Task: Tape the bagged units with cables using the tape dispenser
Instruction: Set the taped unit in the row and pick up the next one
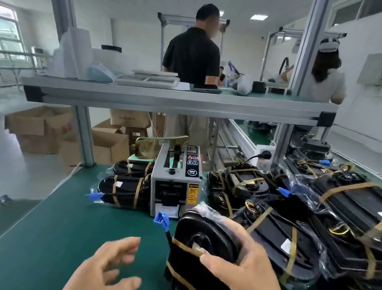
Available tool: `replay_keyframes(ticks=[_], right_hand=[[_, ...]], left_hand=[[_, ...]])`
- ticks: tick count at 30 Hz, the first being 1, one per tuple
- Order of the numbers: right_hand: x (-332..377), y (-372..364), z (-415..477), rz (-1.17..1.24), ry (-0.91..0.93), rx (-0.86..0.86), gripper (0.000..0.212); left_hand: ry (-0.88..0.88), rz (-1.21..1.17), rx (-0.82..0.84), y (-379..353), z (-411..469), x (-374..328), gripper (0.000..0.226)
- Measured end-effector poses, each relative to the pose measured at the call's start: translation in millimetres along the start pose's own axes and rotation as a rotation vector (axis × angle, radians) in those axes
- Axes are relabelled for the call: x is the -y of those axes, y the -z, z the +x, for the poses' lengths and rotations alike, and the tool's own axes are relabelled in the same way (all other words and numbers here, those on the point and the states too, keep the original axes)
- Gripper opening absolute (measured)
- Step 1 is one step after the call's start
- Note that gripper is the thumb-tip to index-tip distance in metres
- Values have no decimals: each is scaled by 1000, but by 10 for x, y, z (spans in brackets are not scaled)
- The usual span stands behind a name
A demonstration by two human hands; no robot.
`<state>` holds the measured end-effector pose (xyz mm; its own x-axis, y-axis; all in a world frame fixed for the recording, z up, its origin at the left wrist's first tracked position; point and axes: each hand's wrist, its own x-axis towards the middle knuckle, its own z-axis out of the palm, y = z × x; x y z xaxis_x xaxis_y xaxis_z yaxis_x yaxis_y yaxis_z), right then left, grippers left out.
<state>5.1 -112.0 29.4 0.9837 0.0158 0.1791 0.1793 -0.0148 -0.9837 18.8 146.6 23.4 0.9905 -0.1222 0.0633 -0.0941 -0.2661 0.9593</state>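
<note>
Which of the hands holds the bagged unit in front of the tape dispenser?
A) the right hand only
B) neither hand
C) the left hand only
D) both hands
A: the right hand has its fingers and thumb curled round the unit, while the left hand is open and apart from it.

Your left hand (107,269) looks blurry, your right hand (250,272) covers part of the bagged unit (200,236) whose bottom end runs off the lower edge of the view, and the words on the tape dispenser (172,189) are too small to read.
</note>
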Motion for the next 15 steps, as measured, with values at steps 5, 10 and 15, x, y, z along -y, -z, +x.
replay_keyframes(ticks=[5,10,15], right_hand=[[33,-27,-17,-96,-55,145,64],[71,-19,-23,-122,-57,182,63],[55,8,-50,-168,-91,144,67]], left_hand=[[-473,250,16,-48,45,-570,46],[-552,235,264,-208,338,-760,29],[-561,215,416,-270,530,-840,8]])
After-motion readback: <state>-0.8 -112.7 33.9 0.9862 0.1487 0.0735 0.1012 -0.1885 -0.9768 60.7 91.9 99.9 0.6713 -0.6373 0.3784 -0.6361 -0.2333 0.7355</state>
